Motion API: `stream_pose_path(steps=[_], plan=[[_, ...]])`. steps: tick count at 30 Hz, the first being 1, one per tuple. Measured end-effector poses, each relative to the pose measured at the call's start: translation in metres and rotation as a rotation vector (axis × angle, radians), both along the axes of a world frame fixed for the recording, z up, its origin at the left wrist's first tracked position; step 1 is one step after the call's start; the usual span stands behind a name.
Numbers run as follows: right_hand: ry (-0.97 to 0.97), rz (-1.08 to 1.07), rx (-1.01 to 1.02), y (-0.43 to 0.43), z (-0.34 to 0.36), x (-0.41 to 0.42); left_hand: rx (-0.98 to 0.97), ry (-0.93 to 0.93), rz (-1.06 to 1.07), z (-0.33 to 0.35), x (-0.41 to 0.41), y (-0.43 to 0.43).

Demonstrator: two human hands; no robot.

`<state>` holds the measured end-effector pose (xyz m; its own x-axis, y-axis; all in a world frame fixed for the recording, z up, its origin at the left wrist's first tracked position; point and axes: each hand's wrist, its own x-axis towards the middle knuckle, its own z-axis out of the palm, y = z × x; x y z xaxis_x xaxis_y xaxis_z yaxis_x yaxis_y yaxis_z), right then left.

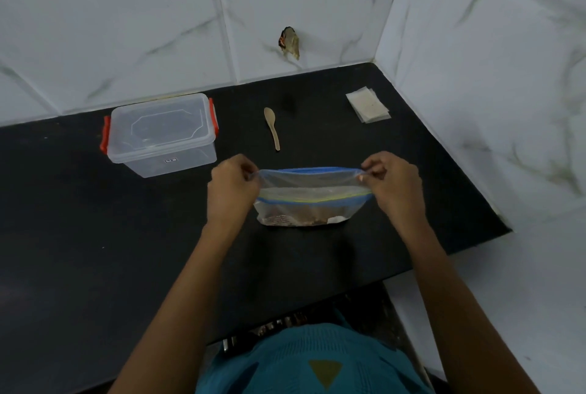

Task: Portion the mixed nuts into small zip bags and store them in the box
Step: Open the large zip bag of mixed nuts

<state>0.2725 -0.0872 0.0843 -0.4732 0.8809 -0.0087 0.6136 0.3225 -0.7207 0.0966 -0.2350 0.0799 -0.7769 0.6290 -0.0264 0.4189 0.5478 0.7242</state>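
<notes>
The left hand [233, 186] and right hand [391, 186] each pinch one end of the mouth of a large zip bag [309, 200], fingers curled on the thin plastic. They draw the top edge taut between them. The far lip stands raised and the near lip with its blue and green zip strip sits lower, so the mouth looks parted. Holding both ends this way probably keeps the opening wide and the soft bag upright.

The bag rests on its base on the counter [95, 219], near the front edge and directly before the person. The mixed nuts [298, 219] lie low in its bottom.

Beyond the bag, toward the back edge, a wooden spoon [272, 127] lies flat with its bowl away from the person, close enough to reach for scooping. The small zip bags [367, 105] sit in a flat stack near the back right corner, well apart from the hands. The box [163, 135], clear with red latches and its lid on, stands toward the back left. No portion appears bagged yet, so I judge the task to be at its start.
</notes>
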Motion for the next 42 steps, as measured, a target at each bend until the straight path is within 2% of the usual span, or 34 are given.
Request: stream_pose_path(steps=[2, 4, 8, 11, 13, 16, 18, 21, 25, 28, 31, 33, 35, 39, 42], plan=[[0.004, 0.022, 0.012, 0.009, 0.002, 0.004, 0.058, -0.139, 0.023, 0.004, -0.01, -0.003], [-0.018, 0.142, 0.069, 0.016, 0.004, 0.007, 0.08, -0.214, 0.03, 0.007, -0.016, -0.004], [-0.026, 0.426, 0.183, 0.021, 0.005, 0.011, -0.006, -0.11, -0.018, 0.01, -0.016, -0.004], [-0.069, 0.493, 0.292, 0.019, 0.002, 0.01, -0.1, 0.01, -0.144, 0.01, -0.018, -0.003], [-0.108, 0.515, 0.346, 0.015, 0.001, 0.007, -0.148, 0.013, -0.235, 0.011, -0.018, -0.002], [-0.103, 0.444, 0.204, 0.017, 0.003, 0.007, -0.153, -0.027, -0.275, 0.014, -0.021, -0.003], [0.011, 0.356, 0.046, 0.021, 0.005, 0.008, -0.118, -0.063, -0.288, 0.017, -0.024, -0.005], [0.093, 0.26, -0.062, 0.027, 0.008, 0.008, -0.073, -0.06, -0.325, 0.019, -0.027, -0.005], [0.042, 0.223, -0.117, 0.031, 0.008, 0.004, -0.03, 0.046, -0.314, 0.015, -0.027, -0.003], [0.028, 0.233, -0.12, 0.028, 0.008, 0.002, -0.07, 0.101, -0.302, 0.012, -0.027, -0.001], [-0.119, 0.328, -0.084, 0.026, 0.009, 0.001, -0.169, 0.126, -0.325, 0.006, -0.027, 0.001], [-0.18, 0.351, -0.13, 0.026, 0.009, 0.0, -0.23, 0.067, -0.333, 0.004, -0.028, 0.004], [-0.151, 0.292, -0.284, 0.025, 0.009, -0.001, -0.257, -0.049, -0.354, 0.006, -0.029, 0.007], [0.03, 0.106, -0.709, 0.029, 0.004, -0.003, -0.14, -0.56, -0.276, 0.012, -0.033, 0.01], [0.158, 0.016, -0.91, 0.034, -0.008, -0.002, -0.047, -0.818, -0.202, 0.006, -0.038, 0.01]])
